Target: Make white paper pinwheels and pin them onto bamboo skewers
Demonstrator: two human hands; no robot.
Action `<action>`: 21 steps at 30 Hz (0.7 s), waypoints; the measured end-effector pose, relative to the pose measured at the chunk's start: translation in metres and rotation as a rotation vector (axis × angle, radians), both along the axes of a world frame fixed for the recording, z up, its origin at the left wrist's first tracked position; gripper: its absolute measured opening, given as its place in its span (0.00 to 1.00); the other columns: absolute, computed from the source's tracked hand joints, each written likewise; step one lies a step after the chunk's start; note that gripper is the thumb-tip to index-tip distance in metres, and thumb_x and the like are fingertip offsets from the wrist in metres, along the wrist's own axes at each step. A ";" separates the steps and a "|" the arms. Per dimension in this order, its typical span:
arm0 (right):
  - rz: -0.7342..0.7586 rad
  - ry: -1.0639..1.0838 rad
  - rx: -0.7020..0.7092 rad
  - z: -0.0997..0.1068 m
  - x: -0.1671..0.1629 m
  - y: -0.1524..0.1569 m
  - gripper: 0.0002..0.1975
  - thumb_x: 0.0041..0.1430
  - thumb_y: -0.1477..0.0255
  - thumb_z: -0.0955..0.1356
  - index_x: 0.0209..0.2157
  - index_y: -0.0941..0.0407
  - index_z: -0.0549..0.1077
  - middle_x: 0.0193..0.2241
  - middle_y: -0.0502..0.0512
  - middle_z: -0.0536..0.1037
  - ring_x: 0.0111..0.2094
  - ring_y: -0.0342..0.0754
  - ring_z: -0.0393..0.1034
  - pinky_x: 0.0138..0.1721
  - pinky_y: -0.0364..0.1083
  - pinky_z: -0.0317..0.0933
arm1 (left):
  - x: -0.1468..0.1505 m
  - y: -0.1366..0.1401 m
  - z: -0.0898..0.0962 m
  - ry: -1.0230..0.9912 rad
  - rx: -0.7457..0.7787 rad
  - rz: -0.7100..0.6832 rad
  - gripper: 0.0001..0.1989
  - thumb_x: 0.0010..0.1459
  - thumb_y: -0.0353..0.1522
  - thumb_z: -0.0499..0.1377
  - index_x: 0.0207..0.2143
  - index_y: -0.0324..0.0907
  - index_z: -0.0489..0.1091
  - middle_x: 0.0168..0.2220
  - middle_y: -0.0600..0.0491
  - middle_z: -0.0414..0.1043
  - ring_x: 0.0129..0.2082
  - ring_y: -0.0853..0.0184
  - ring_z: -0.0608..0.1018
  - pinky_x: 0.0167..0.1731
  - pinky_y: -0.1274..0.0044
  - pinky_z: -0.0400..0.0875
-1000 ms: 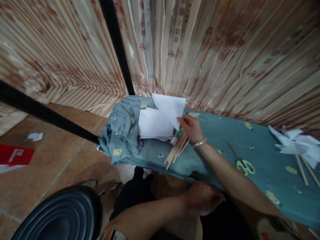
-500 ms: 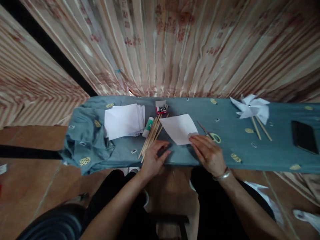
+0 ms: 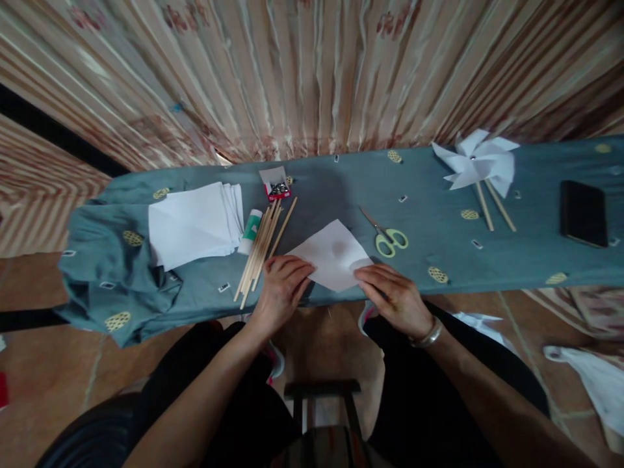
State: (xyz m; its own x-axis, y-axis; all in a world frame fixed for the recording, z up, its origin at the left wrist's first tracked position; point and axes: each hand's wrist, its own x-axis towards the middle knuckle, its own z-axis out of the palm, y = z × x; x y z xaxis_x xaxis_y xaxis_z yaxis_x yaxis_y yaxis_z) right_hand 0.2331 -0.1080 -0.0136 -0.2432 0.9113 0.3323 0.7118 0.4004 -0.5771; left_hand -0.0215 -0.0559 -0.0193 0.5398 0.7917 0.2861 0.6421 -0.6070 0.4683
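Note:
A single sheet of white paper (image 3: pixel 335 250) is held between my two hands over the table's near edge, turned so one corner points away from me. My left hand (image 3: pixel 284 279) pinches its left corner. The right corner is pinched by my right hand (image 3: pixel 390 292), which wears a silver bracelet on the wrist. Just beyond my right hand lie scissors (image 3: pixel 385 237) with yellow-green handles. Several thin wooden sticks (image 3: pixel 263 244) lie beside my left hand, next to a glue stick (image 3: pixel 250 231) with a green label.
A stack of white paper (image 3: pixel 190 224) lies at the left on the blue cloth (image 3: pixel 322 185). Behind the sticks stands a small open red box (image 3: pixel 277 187) of metal pieces. White paper pinwheels (image 3: pixel 480 159) on sticks and a black phone (image 3: pixel 584 213) lie at the right.
My left hand has come up to the sheet and taken its left corner. The sheet has turned to a diamond and come nearer to me. My view has shifted right.

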 end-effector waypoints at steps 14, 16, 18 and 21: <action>-0.327 0.159 -0.222 -0.011 -0.013 0.024 0.15 0.61 0.64 0.66 0.47 0.54 0.76 0.39 0.56 0.84 0.37 0.51 0.80 0.40 0.48 0.73 | 0.008 0.004 0.006 -0.095 0.026 0.105 0.21 0.66 0.35 0.52 0.60 0.41 0.61 0.55 0.43 0.71 0.55 0.60 0.74 0.53 0.65 0.70; -0.348 0.129 -0.232 -0.011 -0.013 0.027 0.15 0.62 0.64 0.66 0.47 0.54 0.76 0.37 0.55 0.84 0.34 0.51 0.79 0.39 0.48 0.72 | 0.013 -0.001 0.007 -0.049 0.122 0.051 0.22 0.66 0.33 0.52 0.61 0.41 0.60 0.62 0.41 0.64 0.62 0.57 0.66 0.58 0.61 0.65; -0.354 0.101 -0.223 -0.011 -0.014 0.030 0.15 0.62 0.64 0.65 0.47 0.54 0.76 0.37 0.55 0.84 0.34 0.51 0.79 0.40 0.47 0.72 | 0.021 -0.009 0.006 0.022 0.180 -0.074 0.21 0.66 0.30 0.51 0.60 0.40 0.60 0.62 0.41 0.63 0.65 0.56 0.63 0.60 0.61 0.63; -0.349 0.066 -0.186 -0.010 -0.016 0.034 0.15 0.63 0.65 0.64 0.47 0.54 0.76 0.38 0.56 0.83 0.37 0.51 0.79 0.42 0.47 0.71 | 0.032 -0.021 -0.002 0.155 0.146 -0.156 0.22 0.66 0.31 0.51 0.62 0.36 0.58 0.63 0.39 0.61 0.67 0.53 0.58 0.62 0.57 0.58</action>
